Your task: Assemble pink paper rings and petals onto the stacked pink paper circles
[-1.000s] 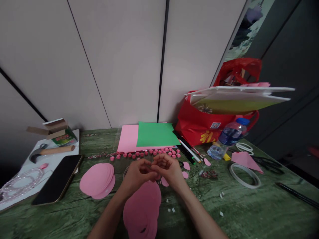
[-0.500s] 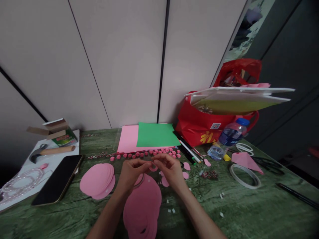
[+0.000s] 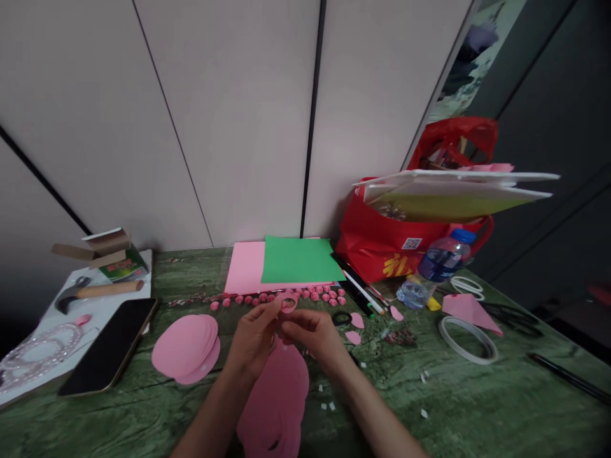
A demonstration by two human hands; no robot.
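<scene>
A pink paper strip curled into a ring (image 3: 288,303) stands up between my hands, over the table's middle. My left hand (image 3: 256,334) pinches its left side with thumb and forefinger. At its lower edge, the closed fingertips of my right hand (image 3: 312,331) press against the paper. Under my wrists lies a long stack of pink paper rounds (image 3: 274,401). Another stack of pink rounds (image 3: 185,348) is to the left. Just past my fingers runs a row of small rolled pink paper buds (image 3: 263,297). Loose pink petals (image 3: 354,338) lie right of my right hand.
Green paper (image 3: 300,259) lies on pink sheets at the back. A red bag (image 3: 372,235), water bottle (image 3: 434,267) and tape roll (image 3: 468,340) stand right. Left are a phone (image 3: 112,346), hammer (image 3: 105,289), beads (image 3: 41,350) and an opened box (image 3: 121,261). White scraps (image 3: 424,413) dot the table.
Both hands have shifted slightly left, and the right hand has turned inward. The pink curl has risen above the fingertips and shows as a ring. A black ring beside the right hand is now more exposed.
</scene>
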